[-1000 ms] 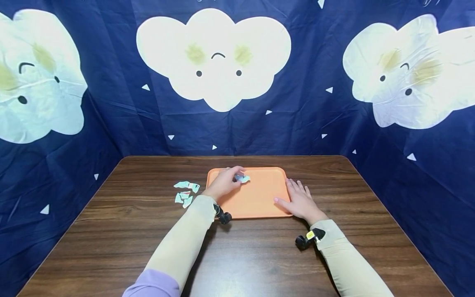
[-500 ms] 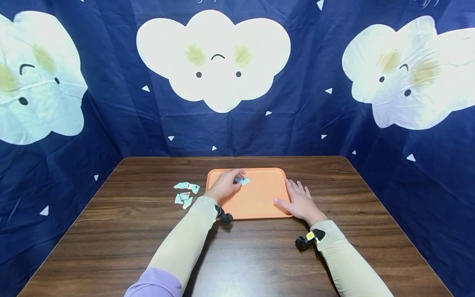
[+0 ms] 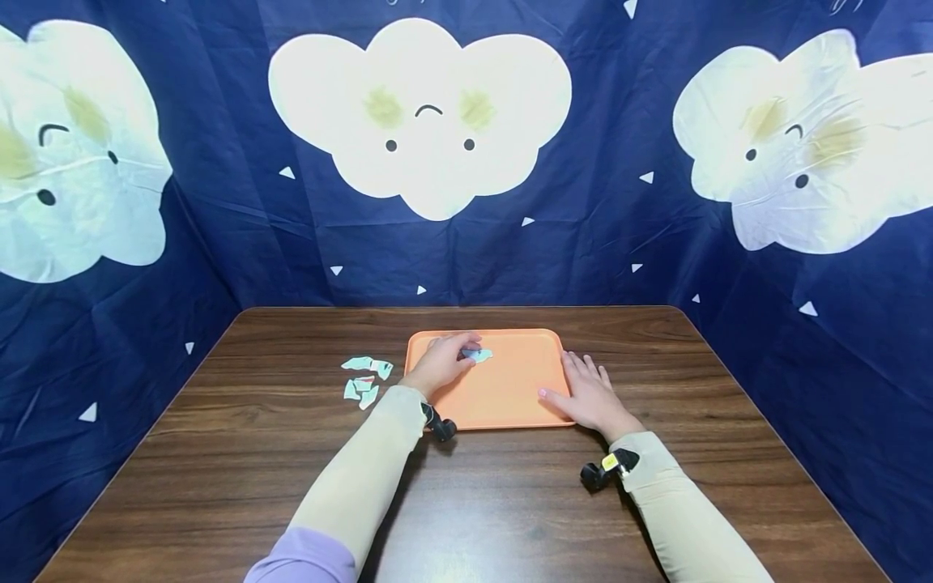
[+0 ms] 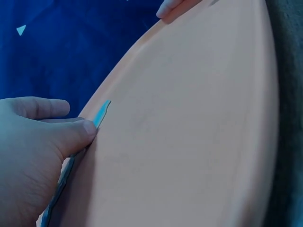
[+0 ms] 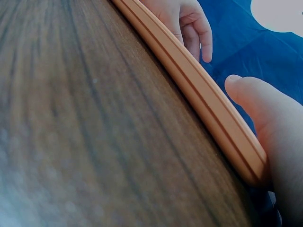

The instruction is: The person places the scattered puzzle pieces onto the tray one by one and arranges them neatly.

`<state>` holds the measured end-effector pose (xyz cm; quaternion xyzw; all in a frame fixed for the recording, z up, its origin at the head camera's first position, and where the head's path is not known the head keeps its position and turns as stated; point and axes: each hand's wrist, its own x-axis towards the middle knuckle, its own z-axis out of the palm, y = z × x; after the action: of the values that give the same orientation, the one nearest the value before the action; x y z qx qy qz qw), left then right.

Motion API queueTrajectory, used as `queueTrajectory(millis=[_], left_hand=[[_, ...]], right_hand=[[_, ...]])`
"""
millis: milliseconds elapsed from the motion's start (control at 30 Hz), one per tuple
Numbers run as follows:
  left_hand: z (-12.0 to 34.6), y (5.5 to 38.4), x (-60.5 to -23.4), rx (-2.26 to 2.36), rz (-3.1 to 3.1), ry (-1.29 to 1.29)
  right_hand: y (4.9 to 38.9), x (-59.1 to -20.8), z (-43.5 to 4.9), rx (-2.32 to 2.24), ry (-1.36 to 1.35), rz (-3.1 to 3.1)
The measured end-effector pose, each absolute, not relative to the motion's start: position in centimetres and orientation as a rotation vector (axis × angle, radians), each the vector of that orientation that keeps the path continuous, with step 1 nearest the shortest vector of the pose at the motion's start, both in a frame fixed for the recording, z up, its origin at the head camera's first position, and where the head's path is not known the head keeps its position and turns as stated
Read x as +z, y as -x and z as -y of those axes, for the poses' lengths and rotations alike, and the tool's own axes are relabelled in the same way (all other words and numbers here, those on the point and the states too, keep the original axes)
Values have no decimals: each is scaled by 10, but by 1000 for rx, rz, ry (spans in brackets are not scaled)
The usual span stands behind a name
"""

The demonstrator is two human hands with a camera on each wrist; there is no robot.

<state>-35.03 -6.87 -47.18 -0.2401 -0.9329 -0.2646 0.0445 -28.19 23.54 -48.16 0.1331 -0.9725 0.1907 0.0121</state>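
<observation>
My left hand is over the left half of the orange tray, its thumb and fingers pinching a light-blue irregular piece, like torn paper or thin card. In the left wrist view the thumb presses against this light-blue piece, which lies low at the tray surface; a further blue edge shows below the thumb, partly hidden by the hand. My right hand rests at the tray's right edge, fingers straight and spread, thumb reaching over the rim.
Several similar light-blue pieces lie on the brown wooden table left of the tray. A dark-blue curtain with white clouds surrounds the table's back and sides. A black wrist camera sits on my left wrist.
The light-blue piece, tilted one second ago, now lies flatter on the tray, with my left hand slightly lower. My right hand and the tray stay put.
</observation>
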Motion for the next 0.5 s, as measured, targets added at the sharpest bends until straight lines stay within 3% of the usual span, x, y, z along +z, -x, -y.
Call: queueTrajectory(millis=[500], left_hand=[[99, 336, -459, -1025, 2732, 684]], right_hand=[[283, -482, -236, 602, -417, 3033]])
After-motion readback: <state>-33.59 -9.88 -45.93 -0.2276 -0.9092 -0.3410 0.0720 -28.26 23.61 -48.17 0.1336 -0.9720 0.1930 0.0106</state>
